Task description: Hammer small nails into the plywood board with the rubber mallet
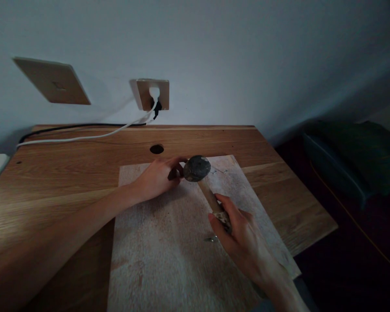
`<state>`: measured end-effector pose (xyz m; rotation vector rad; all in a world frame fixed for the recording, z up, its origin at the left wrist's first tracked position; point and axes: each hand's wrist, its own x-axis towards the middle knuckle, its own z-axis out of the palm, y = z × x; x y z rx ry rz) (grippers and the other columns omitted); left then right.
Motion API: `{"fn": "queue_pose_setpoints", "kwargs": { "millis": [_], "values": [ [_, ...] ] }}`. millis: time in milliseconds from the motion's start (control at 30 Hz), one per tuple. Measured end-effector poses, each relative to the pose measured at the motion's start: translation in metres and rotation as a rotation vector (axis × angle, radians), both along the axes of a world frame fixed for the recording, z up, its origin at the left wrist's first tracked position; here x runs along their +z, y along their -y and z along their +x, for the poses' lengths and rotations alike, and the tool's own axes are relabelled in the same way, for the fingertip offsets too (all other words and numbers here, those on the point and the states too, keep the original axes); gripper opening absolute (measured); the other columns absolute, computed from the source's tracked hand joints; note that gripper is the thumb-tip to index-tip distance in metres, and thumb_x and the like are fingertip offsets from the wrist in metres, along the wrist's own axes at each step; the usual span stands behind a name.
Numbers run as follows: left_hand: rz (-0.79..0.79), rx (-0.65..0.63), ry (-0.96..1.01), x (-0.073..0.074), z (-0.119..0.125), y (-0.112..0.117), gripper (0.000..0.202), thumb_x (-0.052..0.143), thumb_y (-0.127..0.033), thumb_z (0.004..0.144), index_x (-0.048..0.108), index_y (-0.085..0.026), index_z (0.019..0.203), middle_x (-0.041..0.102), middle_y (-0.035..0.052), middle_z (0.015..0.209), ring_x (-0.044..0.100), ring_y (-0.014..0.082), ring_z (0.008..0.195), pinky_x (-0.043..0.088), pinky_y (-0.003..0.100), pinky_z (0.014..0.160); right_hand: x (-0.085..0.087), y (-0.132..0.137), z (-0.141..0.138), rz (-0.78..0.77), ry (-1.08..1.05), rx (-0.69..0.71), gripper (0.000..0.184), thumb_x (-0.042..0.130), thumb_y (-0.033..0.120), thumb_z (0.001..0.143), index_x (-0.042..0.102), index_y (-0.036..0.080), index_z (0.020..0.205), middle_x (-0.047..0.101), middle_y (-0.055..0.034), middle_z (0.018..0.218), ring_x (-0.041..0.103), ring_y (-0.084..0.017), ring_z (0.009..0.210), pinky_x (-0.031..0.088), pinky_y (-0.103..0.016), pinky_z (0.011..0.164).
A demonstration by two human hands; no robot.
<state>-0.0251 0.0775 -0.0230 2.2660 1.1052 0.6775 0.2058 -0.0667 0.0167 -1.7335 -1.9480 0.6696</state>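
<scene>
My right hand [238,236] is closed round the wooden handle of a hammer [197,169], whose dark metal head hovers over the far part of a pale plywood board [156,251]. My left hand [157,177] rests on the board just left of the hammer head, fingers pinched together on something small I cannot make out. A small metal piece [211,238] lies on the board beside my right hand. A few thin nails [219,172] seem to lie just beyond the hammer head.
The board lies on a wooden desk [52,173] with a round cable hole [156,149]. A white and a black cable [84,132] run along the back edge to a wall socket [153,94]. A dark bag [351,160] sits to the right, off the desk.
</scene>
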Motion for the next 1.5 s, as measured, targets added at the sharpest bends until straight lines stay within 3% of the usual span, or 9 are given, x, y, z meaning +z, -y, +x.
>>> {"fn": "queue_pose_setpoints", "kwargs": {
  "millis": [633, 900, 1000, 1100, 1167, 1300, 1400, 1500],
  "values": [
    [-0.007, -0.042, 0.043, -0.001, 0.001, 0.000, 0.046, 0.060, -0.012, 0.083, 0.067, -0.016, 0.128, 0.082, 0.0037, 0.093, 0.077, 0.0188, 0.080, 0.059, 0.031, 0.077, -0.004, 0.004, 0.008, 0.007, 0.000, -0.020, 0.036, 0.052, 0.035, 0.103, 0.066, 0.016, 0.129, 0.080, -0.0063, 0.083, 0.076, -0.022, 0.067, 0.060, -0.032, 0.064],
    [0.045, -0.066, 0.035, -0.007, -0.003, -0.001, 0.042, 0.064, -0.016, 0.087, 0.063, -0.017, 0.129, 0.079, 0.0041, 0.097, 0.074, 0.0175, 0.079, 0.059, 0.032, 0.078, -0.008, 0.024, 0.043, 0.049, 0.093, -0.117, 0.040, 0.052, 0.044, 0.105, 0.067, 0.017, 0.130, 0.081, -0.0074, 0.084, 0.077, -0.023, 0.065, 0.062, -0.034, 0.064],
    [0.147, -0.064, 0.030, -0.006, -0.004, 0.002, 0.038, 0.070, -0.024, 0.090, 0.063, -0.018, 0.127, 0.076, 0.0067, 0.105, 0.071, 0.0176, 0.080, 0.059, 0.032, 0.078, -0.011, 0.033, 0.058, 0.032, 0.131, -0.124, 0.040, 0.050, 0.046, 0.106, 0.067, 0.016, 0.127, 0.083, -0.0094, 0.089, 0.079, -0.024, 0.067, 0.062, -0.034, 0.063],
    [0.330, -0.135, 0.003, 0.005, 0.003, 0.018, 0.020, 0.066, -0.026, 0.096, 0.067, -0.020, 0.115, 0.074, 0.0063, 0.103, 0.070, 0.0198, 0.088, 0.057, 0.035, 0.083, -0.017, 0.038, 0.064, 0.000, 0.148, -0.141, 0.042, 0.048, 0.045, 0.107, 0.067, 0.014, 0.128, 0.083, -0.0089, 0.086, 0.080, -0.026, 0.069, 0.061, -0.032, 0.061],
    [0.419, -0.295, -0.029, 0.016, 0.012, 0.037, 0.008, 0.060, -0.023, 0.100, 0.067, -0.022, 0.102, 0.072, 0.0020, 0.090, 0.069, 0.0190, 0.087, 0.056, 0.034, 0.085, -0.022, 0.040, 0.063, 0.003, 0.149, -0.156, 0.044, 0.046, 0.043, 0.107, 0.066, 0.011, 0.130, 0.081, -0.0080, 0.079, 0.079, -0.026, 0.064, 0.060, -0.032, 0.059],
    [0.499, -0.578, -0.171, 0.034, 0.037, 0.079, 0.008, 0.065, -0.024, 0.099, 0.066, -0.020, 0.092, 0.071, 0.0010, 0.086, 0.067, 0.0196, 0.084, 0.052, 0.036, 0.079, -0.024, 0.040, 0.060, 0.028, 0.130, -0.138, 0.045, 0.045, 0.037, 0.105, 0.066, 0.008, 0.132, 0.082, -0.0117, 0.082, 0.080, -0.028, 0.067, 0.062, -0.034, 0.062],
    [0.514, -0.605, -0.286, 0.038, 0.051, 0.095, 0.011, 0.074, -0.027, 0.095, 0.068, -0.019, 0.096, 0.070, 0.0013, 0.090, 0.067, 0.0216, 0.086, 0.052, 0.040, 0.083, -0.022, 0.038, 0.060, 0.016, 0.103, -0.119, 0.043, 0.045, 0.034, 0.105, 0.066, 0.009, 0.134, 0.082, -0.0105, 0.081, 0.080, -0.028, 0.066, 0.062, -0.034, 0.062],
    [0.506, -0.570, -0.375, 0.037, 0.057, 0.097, 0.018, 0.081, -0.030, 0.088, 0.069, -0.017, 0.093, 0.070, 0.0019, 0.088, 0.067, 0.0225, 0.084, 0.054, 0.041, 0.083, -0.022, 0.037, 0.063, 0.027, 0.057, -0.109, 0.044, 0.046, 0.032, 0.104, 0.067, 0.007, 0.134, 0.080, -0.0094, 0.076, 0.078, -0.026, 0.062, 0.061, -0.032, 0.060]
  ]
}}
